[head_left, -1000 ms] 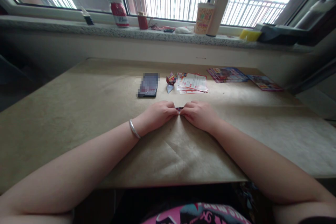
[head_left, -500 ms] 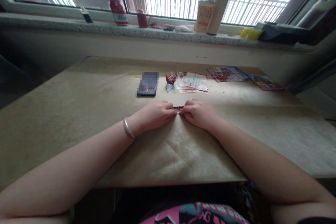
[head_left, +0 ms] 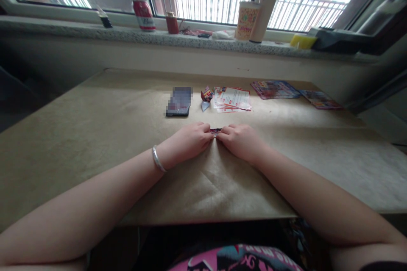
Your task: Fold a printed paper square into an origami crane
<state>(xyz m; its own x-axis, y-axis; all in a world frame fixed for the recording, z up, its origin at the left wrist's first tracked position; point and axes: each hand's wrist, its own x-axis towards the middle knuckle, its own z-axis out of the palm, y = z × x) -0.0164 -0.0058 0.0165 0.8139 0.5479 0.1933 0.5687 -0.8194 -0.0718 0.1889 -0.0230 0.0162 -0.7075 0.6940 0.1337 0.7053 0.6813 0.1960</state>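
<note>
Close together on the table, my left hand and my right hand pinch a small strip of printed paper. It looks folded and shows dark and reddish print with a pale lower edge; the fingers cover both its ends. A silver bangle circles my left wrist. Beyond the hands lies a small folded colourful paper piece with a grey-blue tip. Right beside it is a loose pile of white sheets with red print.
A phone-like dark slab, partly blurred, lies left of the papers. Colourful printed sheets and another stack rest at the back right. On the windowsill stand a red can, a patterned cup and a yellow sponge-like block.
My right hand has shifted slightly and its fingers sit a little closer to the left hand's fingertips. Both hands keep their pinch on the paper, and the other things stay put.
</note>
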